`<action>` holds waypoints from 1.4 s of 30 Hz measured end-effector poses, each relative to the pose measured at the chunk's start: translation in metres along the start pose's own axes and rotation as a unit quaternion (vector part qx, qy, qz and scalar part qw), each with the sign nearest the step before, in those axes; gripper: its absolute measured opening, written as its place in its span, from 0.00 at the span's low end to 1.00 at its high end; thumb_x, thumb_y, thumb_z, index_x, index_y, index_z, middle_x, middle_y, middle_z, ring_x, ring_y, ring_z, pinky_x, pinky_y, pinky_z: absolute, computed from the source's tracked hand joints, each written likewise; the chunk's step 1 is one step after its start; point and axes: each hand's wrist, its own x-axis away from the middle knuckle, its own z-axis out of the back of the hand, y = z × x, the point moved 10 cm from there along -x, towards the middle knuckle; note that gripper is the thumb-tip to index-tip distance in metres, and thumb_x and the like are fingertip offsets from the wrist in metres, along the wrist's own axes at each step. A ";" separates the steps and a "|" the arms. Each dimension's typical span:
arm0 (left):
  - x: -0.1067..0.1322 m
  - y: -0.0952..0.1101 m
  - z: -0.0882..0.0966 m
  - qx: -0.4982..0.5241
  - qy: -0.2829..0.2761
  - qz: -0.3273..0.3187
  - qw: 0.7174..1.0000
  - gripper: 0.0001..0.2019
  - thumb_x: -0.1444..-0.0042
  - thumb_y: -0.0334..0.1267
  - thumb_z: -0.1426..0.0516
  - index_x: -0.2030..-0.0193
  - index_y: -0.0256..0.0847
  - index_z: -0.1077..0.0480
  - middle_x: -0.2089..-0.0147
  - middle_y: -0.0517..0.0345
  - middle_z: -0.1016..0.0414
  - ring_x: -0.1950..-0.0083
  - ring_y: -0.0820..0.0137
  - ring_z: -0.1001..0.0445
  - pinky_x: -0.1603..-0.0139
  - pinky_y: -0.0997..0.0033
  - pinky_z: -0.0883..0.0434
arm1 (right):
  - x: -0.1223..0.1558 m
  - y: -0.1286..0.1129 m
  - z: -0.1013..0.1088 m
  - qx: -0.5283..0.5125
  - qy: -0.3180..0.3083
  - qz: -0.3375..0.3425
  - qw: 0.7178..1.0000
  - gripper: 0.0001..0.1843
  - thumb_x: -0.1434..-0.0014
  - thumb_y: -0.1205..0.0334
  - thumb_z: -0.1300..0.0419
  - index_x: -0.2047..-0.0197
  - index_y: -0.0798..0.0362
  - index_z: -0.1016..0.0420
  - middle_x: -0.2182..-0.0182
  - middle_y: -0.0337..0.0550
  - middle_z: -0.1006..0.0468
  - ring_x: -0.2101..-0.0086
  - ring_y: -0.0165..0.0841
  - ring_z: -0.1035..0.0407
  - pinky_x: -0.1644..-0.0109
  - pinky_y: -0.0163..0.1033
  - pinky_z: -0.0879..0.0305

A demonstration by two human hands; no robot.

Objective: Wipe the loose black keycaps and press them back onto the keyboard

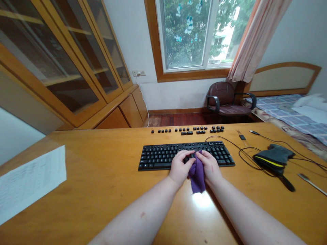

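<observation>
Both of my hands meet over the front middle of a black keyboard (158, 156), where a purple cloth (198, 178) is bunched between them. My right hand (211, 167) is closed on the cloth, its thumb and fingers pinching the top edge. Curled toward it, my left hand (180, 166) has its thumb and fingertips pressed at the cloth's left side. A small dark shape shows between the left fingers; I cannot tell whether it is a keycap or the keyboard behind. The cloth's lower end hangs toward me. Loose black keycaps (189, 133) lie in rows beyond the keyboard.
On the right of the wooden desk (102, 177) lie a dark brush with a yellow stripe (270, 162), a USB plug (254, 132) with cable, a small black-headed puller (242, 137) and a thin brush (304, 177). Printed paper (35, 180) lies left. A chair (227, 98) stands beyond.
</observation>
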 end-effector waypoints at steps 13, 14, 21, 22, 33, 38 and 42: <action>-0.046 -0.011 0.061 0.049 0.123 0.083 0.988 0.15 0.46 0.40 0.46 0.54 0.36 0.31 0.56 0.48 0.24 0.55 0.68 0.27 0.51 0.66 0.32 | 0.017 -0.044 0.009 0.161 0.081 0.166 0.969 0.10 0.56 0.56 0.34 0.73 0.51 0.27 0.78 0.38 0.25 0.75 0.32 0.32 0.68 0.39 0.35; -0.056 -0.008 0.060 -0.006 0.082 0.075 0.994 0.14 0.47 0.40 0.45 0.55 0.37 0.29 0.57 0.50 0.24 0.55 0.67 0.27 0.51 0.65 0.32 | 0.017 -0.044 0.009 0.163 0.081 0.169 0.969 0.10 0.56 0.56 0.34 0.73 0.52 0.27 0.78 0.38 0.25 0.75 0.32 0.32 0.68 0.39 0.35; -0.072 -0.023 0.046 -0.332 -0.068 0.017 0.941 0.10 0.50 0.41 0.42 0.62 0.44 0.24 0.59 0.55 0.23 0.53 0.63 0.29 0.48 0.63 0.36 | 0.014 -0.040 0.008 0.188 0.066 0.174 0.964 0.10 0.54 0.55 0.35 0.72 0.52 0.27 0.76 0.40 0.25 0.73 0.33 0.31 0.67 0.39 0.35; -0.070 -0.026 0.044 -0.339 -0.077 0.014 0.938 0.11 0.50 0.42 0.43 0.61 0.44 0.24 0.59 0.56 0.22 0.53 0.63 0.29 0.48 0.63 0.36 | 0.013 -0.039 0.008 0.191 0.064 0.176 0.964 0.10 0.54 0.56 0.35 0.72 0.52 0.27 0.75 0.40 0.24 0.73 0.33 0.31 0.67 0.39 0.34; -0.065 -0.044 0.035 -0.336 -0.130 0.034 0.932 0.13 0.47 0.44 0.46 0.60 0.45 0.24 0.59 0.56 0.22 0.53 0.64 0.28 0.48 0.64 0.37 | 0.012 -0.036 0.008 0.182 0.066 0.169 0.966 0.11 0.54 0.54 0.35 0.71 0.52 0.28 0.75 0.40 0.24 0.72 0.34 0.31 0.66 0.40 0.34; -0.064 -0.038 0.031 -0.367 -0.129 0.012 0.921 0.12 0.47 0.43 0.45 0.61 0.46 0.23 0.60 0.56 0.22 0.55 0.64 0.29 0.49 0.64 0.37 | 0.012 -0.038 0.007 0.184 0.068 0.166 0.966 0.11 0.55 0.55 0.35 0.72 0.52 0.28 0.76 0.40 0.25 0.73 0.33 0.32 0.67 0.39 0.35; -0.062 -0.037 0.028 -0.385 -0.130 0.015 0.913 0.10 0.49 0.43 0.44 0.62 0.47 0.24 0.60 0.57 0.22 0.55 0.65 0.29 0.48 0.64 0.38 | 0.013 -0.038 0.006 0.179 0.069 0.161 0.968 0.11 0.55 0.54 0.35 0.72 0.52 0.28 0.76 0.40 0.25 0.73 0.33 0.32 0.68 0.39 0.35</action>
